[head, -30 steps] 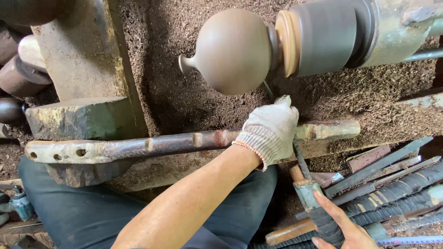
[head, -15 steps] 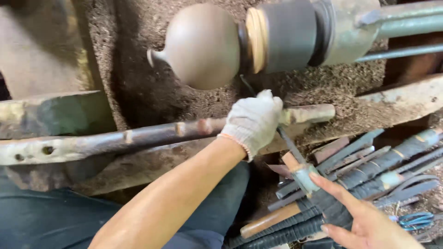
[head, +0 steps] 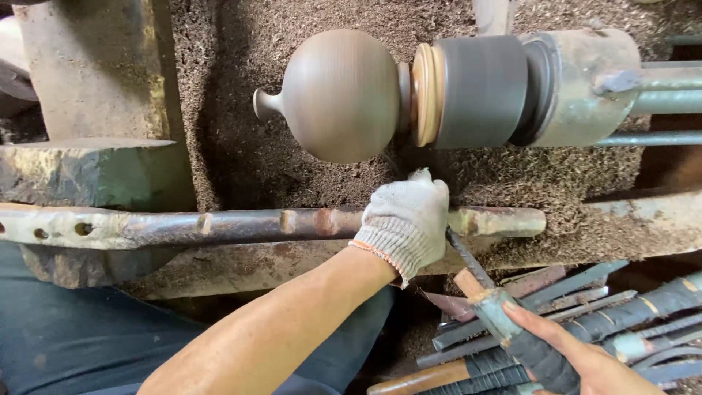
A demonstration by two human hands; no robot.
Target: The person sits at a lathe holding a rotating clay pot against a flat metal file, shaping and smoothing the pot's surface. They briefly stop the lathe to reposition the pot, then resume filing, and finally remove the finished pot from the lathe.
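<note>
Shavings-strewn lathe bed (head: 256,146), chisel (head: 482,281) angled up-left toward vase (head: 340,95)

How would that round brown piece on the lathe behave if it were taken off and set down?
The round brown piece looks likely to roll: its body is nearly spherical. The thin knob at its end seems the most breakable part. It is probably stiff, and its smooth turned surface may be slippery.

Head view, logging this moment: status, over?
Left gloved hand on rusty metal rest bar. Right hand gripping wrapped-handle turning tool. Round brown vase-shaped workpiece unobstructed.
</note>
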